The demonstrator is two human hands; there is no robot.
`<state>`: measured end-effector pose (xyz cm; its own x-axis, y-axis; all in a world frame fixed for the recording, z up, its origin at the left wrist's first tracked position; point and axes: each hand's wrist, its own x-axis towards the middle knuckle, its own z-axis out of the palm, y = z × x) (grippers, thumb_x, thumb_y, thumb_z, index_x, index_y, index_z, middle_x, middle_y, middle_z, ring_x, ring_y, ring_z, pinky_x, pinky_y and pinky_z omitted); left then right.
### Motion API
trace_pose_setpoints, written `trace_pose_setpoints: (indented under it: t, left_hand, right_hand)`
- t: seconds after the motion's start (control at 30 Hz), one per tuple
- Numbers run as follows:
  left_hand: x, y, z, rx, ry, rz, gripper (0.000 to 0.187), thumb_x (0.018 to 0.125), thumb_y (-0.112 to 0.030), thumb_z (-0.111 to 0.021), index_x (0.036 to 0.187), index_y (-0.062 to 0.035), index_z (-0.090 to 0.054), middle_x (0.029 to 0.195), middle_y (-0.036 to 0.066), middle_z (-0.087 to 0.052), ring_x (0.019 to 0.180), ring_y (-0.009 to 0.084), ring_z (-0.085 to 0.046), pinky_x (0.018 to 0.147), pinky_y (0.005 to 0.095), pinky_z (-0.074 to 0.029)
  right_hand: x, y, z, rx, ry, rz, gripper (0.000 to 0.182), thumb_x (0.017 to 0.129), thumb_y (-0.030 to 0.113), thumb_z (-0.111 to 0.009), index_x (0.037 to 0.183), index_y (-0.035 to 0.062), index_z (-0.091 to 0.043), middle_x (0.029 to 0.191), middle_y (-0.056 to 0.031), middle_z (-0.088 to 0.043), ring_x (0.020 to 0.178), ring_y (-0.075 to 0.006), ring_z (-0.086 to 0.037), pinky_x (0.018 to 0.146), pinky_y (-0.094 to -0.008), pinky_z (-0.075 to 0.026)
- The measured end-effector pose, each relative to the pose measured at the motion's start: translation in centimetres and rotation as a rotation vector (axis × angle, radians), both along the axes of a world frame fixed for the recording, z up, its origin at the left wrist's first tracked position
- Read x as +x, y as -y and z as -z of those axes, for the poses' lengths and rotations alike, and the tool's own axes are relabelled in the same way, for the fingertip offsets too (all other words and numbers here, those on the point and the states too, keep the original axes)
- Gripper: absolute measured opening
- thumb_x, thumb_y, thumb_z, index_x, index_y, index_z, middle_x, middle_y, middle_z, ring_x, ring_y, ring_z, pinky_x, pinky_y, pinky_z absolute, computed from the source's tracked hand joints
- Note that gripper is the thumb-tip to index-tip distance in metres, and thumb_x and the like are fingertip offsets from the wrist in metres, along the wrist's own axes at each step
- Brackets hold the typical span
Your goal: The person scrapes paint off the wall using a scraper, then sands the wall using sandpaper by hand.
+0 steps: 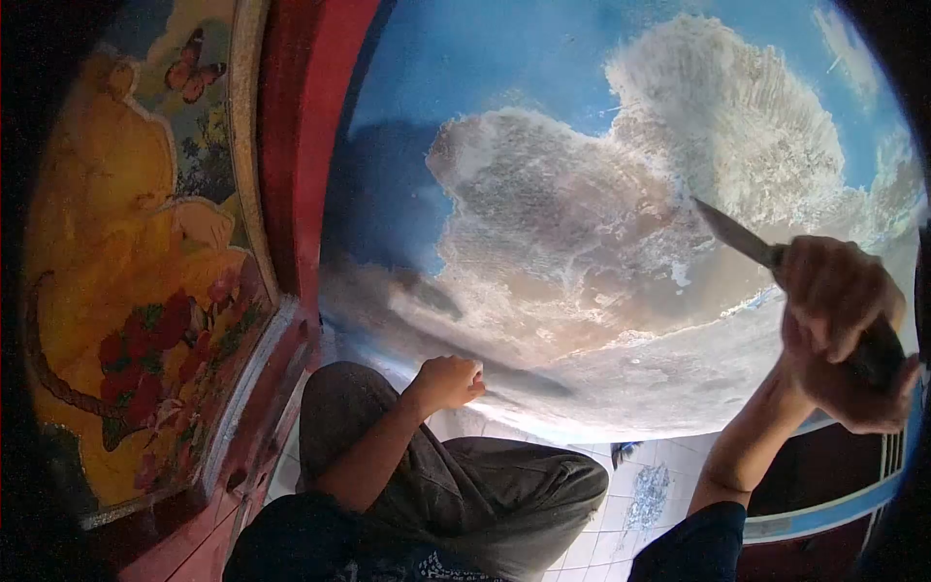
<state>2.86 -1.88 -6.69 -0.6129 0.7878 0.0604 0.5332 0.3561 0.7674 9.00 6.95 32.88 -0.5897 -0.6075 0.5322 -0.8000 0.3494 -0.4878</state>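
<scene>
Near us, our left hand (448,380) rests as a loose fist, holding nothing, over our bent knee (465,485). Our right hand (842,335) has its grip wrapped tight round a scraper (747,242), blade tip against the wall (582,223) at right. We judge a flat blade angle lifts flakes cleanly. Beyond, blue paint (465,58) surrounds bare plaster; far left stands a red frame (301,126) and a painted panel (126,262).
</scene>
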Motion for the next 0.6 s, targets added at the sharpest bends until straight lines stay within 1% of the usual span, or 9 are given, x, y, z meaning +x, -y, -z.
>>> trace_pose_setpoints:
  t: [0.13, 0.2, 0.27, 0.33, 0.37, 0.4, 0.5, 0.53, 0.6]
  left_hand:
    - [0.0, 0.3, -0.9, -0.035, 0.072, 0.043, 0.028, 0.08, -0.031, -0.053, 0.09, -0.0052, -0.057, 0.075, 0.017, -0.061, 0.072, 0.0338, -0.06, 0.066, 0.0436, -0.047]
    - [-0.1, 0.4, -0.9, -0.062, 0.07, 0.054, 0.028, 0.08, -0.031, -0.054, 0.09, -0.0054, -0.058, 0.074, 0.017, -0.061, 0.072, 0.0335, -0.06, 0.065, 0.0439, -0.047]
    - [-0.3, 0.6, -1.4, -0.073, 0.039, 0.044, 0.028, 0.08, -0.031, -0.053, 0.09, -0.0056, -0.058, 0.074, 0.017, -0.061, 0.071, 0.0333, -0.061, 0.065, 0.0441, -0.047]
    - [-0.1, 0.5, -1.5, -0.08, 0.021, 0.044, 0.028, 0.08, -0.032, -0.053, 0.091, -0.0057, -0.058, 0.074, 0.017, -0.061, 0.071, 0.0331, -0.061, 0.065, 0.0443, -0.047]
    - [0.0, 0.4, -1.4, -0.063, 0.038, 0.03, 0.026, 0.077, -0.029, -0.054, 0.085, -0.0053, -0.058, 0.073, 0.015, -0.061, 0.071, 0.0321, -0.061, 0.064, 0.0433, -0.048]
    - [-0.1, 0.4, -1.4, -0.049, 0.05, 0.017, 0.023, 0.074, -0.027, -0.055, 0.079, -0.0049, -0.058, 0.072, 0.014, -0.062, 0.071, 0.031, -0.062, 0.063, 0.0423, -0.048]
    - [0.0, 0.4, -1.0, -0.023, 0.029, 0.014, 0.024, 0.074, -0.027, -0.054, 0.079, -0.0048, -0.058, 0.072, 0.014, -0.062, 0.071, 0.0313, -0.061, 0.063, 0.0422, -0.048]
    - [0.0, 0.5, -0.9, -0.023, 0.032, 0.015, 0.024, 0.074, -0.027, -0.054, 0.079, -0.0048, -0.058, 0.072, 0.014, -0.062, 0.071, 0.0313, -0.061, 0.063, 0.0422, -0.048]
    - [0.1, 0.5, -1.0, 0.017, 0.025, -0.007, 0.023, 0.074, -0.027, -0.054, 0.08, -0.0048, -0.058, 0.072, 0.014, -0.062, 0.07, 0.0315, -0.061, 0.064, 0.0425, -0.048]
  right_hand:
    - [2.6, -4.9, -1.3, -0.034, 0.103, -0.011, 0.017, 0.079, 0.016, -0.046, 0.063, 0.0125, -0.043, 0.058, -0.0029, -0.039, 0.05, -0.0155, -0.041, 0.051, -0.0278, -0.033]
    - [-0.2, -0.9, 0.7, -0.168, 0.001, -0.076, 0.046, 0.081, 0.048, -0.033, 0.062, 0.0083, -0.043, 0.052, -0.0053, -0.04, 0.045, -0.0157, -0.039, 0.045, -0.0292, -0.031]
    - [-2.1, -0.9, -0.1, -0.21, -0.041, -0.294, 0.065, 0.082, 0.064, -0.026, 0.062, 0.005, -0.045, 0.05, -0.0066, -0.041, 0.043, -0.016, -0.038, 0.042, -0.0299, -0.03]
    - [-1.5, -0.9, -1.2, -0.153, -0.038, -0.417, 0.064, 0.083, 0.061, -0.027, 0.062, 0.0036, -0.046, 0.05, -0.0065, -0.041, 0.042, -0.0161, -0.038, 0.041, -0.0294, -0.03]
    - [-1.2, -0.5, -1.7, -0.123, -0.033, -0.479, 0.064, 0.084, 0.059, -0.027, 0.062, 0.0029, -0.047, 0.05, -0.0065, -0.041, 0.042, -0.0161, -0.038, 0.041, -0.0292, -0.029]
    - [-0.8, 0.3, -1.3, 0.029, 0.048, -0.187, 0.038, 0.083, 0.04, -0.037, 0.066, 0.0077, -0.048, 0.056, -0.0072, -0.043, 0.048, -0.0162, -0.04, 0.048, -0.03, -0.031]
    - [0.4, 0.7, -0.8, 0.016, 0.147, 0.231, 0.026, 0.081, 0.034, -0.051, 0.069, 0.0106, -0.047, 0.062, -0.0076, -0.044, 0.054, -0.0166, -0.041, 0.055, -0.0296, -0.031]
    - [0.1, -1.1, -1.4, 0.037, 0.122, -0.049, 0.037, 0.077, 0.044, -0.051, 0.067, 0.0092, -0.045, 0.061, -0.0071, -0.042, 0.052, -0.0161, -0.037, 0.054, -0.0293, -0.029]
    - [0.2, -1.8, 0.3, -0.193, 0.08, 0.027, 0.035, 0.074, 0.044, -0.052, 0.065, 0.0107, -0.044, 0.059, -0.0063, -0.041, 0.05, -0.0168, -0.036, 0.052, -0.0295, -0.029]
